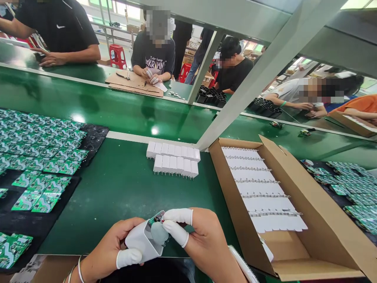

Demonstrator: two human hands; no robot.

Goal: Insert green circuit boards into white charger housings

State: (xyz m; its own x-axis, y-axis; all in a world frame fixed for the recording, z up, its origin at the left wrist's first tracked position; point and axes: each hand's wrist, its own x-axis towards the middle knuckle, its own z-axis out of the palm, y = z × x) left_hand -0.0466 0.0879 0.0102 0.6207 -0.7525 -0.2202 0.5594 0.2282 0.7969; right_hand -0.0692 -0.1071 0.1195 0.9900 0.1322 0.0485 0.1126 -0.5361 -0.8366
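My left hand (113, 247) grips a white plastic charger shell (140, 240) near the table's front edge, thumb in a white finger cot pressed under it. My right hand (203, 239), with white finger cots on two fingers, pinches a small green circuit board (156, 218) that sits partly inside the shell's open end. Two rows of finished white shells (173, 159) lie on the green mat ahead of my hands.
Green circuit boards (38, 153) on black trays fill the left side. An open cardboard box (297, 204) with rows of white shells stands at right, more boards (350, 188) beyond it. A slanted metal post (250, 86) crosses above. Several people work across the green conveyor.
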